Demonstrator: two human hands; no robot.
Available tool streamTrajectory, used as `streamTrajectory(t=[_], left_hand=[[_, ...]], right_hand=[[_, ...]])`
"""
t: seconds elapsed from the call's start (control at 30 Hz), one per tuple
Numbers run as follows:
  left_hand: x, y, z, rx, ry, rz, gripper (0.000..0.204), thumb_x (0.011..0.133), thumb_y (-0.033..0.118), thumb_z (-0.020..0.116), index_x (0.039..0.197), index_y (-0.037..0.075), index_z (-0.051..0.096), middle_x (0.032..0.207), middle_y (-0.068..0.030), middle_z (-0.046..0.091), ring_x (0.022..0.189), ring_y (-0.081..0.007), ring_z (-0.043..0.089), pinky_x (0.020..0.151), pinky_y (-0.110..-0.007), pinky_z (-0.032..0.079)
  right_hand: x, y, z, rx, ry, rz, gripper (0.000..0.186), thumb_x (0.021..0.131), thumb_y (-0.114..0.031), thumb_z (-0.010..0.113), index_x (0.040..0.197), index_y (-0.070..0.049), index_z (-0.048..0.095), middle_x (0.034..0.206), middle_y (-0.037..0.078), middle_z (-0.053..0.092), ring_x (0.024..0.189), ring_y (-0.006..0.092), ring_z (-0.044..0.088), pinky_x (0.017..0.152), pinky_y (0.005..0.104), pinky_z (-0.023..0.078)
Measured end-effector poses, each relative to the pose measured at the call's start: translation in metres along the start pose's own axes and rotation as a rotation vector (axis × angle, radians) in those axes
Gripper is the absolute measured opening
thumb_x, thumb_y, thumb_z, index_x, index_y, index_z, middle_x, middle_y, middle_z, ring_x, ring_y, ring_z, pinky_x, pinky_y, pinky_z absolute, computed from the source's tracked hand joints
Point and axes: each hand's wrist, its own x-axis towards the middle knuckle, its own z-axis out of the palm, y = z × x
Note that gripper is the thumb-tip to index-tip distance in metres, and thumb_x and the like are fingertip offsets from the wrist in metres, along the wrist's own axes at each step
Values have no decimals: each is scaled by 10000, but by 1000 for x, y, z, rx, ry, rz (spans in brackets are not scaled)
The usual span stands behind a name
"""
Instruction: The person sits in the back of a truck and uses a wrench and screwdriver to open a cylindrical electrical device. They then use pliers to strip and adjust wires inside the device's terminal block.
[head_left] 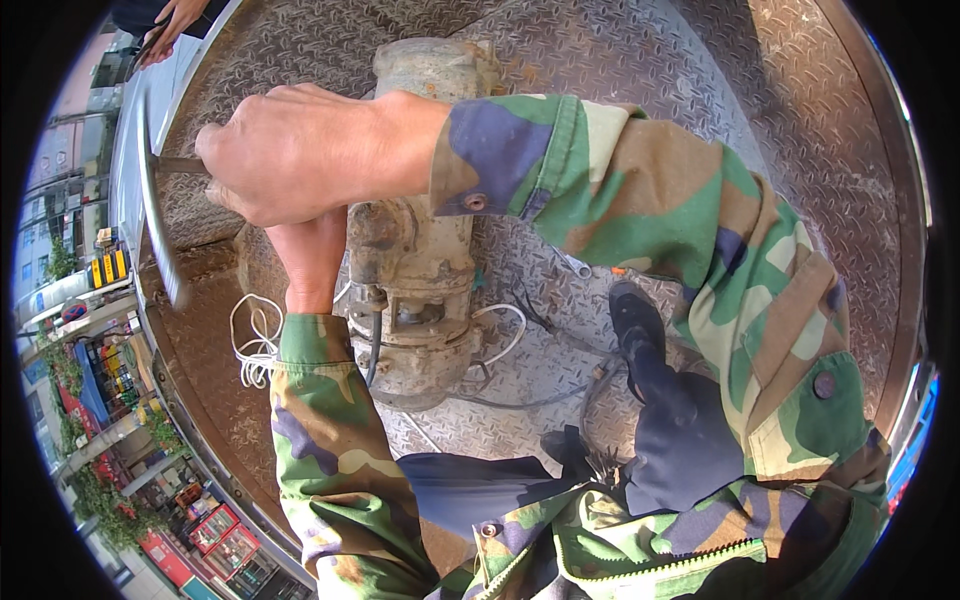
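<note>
- Hands first: the right hand [290, 150] is closed in a full fist round the short handle of a metal tool [155, 200], whose long thin bar curves down at nine o'clock from the knuckles; a fist grip suits a thing that must be pulled or levered hard.
- Left hand [310, 255] sits directly under the right, at six o'clock from it. Its fingers are hidden behind the right fist, so I cannot tell how far it is closed or whether it shares the handle; its position suggests it backs up the grip.
- Both camouflage sleeves [650, 220] cross the view, the right arm reaching from three o'clock over the machine, likely because the tool lies on the far left side.
- Dirty, cement-caked motor unit [410, 260] stands at the centre on the steel chequer plate floor [640, 90], just at three o'clock from the left wrist, lying lengthwise away from the person.
- White cord [255, 345] is looped at seven o'clock from the hands, beside the left cuff; a dark cable [520, 400] trails off the motor's near end towards five o'clock.
- Dark shoe [635, 320] is planted on the plate at four o'clock from the motor, probably for bracing.
- Another person's hand [170, 25] shows at eleven o'clock, well apart.
- Street and shopfronts [110, 440] lie far below at eight o'clock.
</note>
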Motion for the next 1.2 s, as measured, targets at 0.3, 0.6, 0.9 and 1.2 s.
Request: streamTrajectory(t=[0.3,0.6,0.9,1.2], left_hand=[[5,-8,-11,-177,-298,-167,321,954,85,802,1233,-47,711,1198,-214,770,1107,-270,723,955,-409,549],[13,11,-3,158,-182,-19,317,1000,47,780,1278,-78,694,1175,-169,796,1098,-237,741,960,-394,573],[6,0,4,-92,-159,-87,225,915,109,856,1042,-57,774,938,-230,802,913,-330,807,786,-398,578],[19,15,2,-42,-360,-199,328,912,197,868,1107,-56,792,984,-210,822,911,-283,806,839,-389,589]], right_hand=[[-5,11,-3,5,59,24,344,1024,-254,668,1046,89,692,826,303,753,814,483,782,723,556,638],[-5,16,-8,37,-31,184,317,879,-178,659,1063,59,763,1028,298,789,984,439,799,873,509,638],[-2,20,-9,46,-19,190,333,865,-184,666,1049,77,761,991,296,790,969,443,801,871,505,641],[0,40,4,-83,77,90,378,866,-174,663,1108,112,717,978,325,776,935,459,797,851,503,645]])
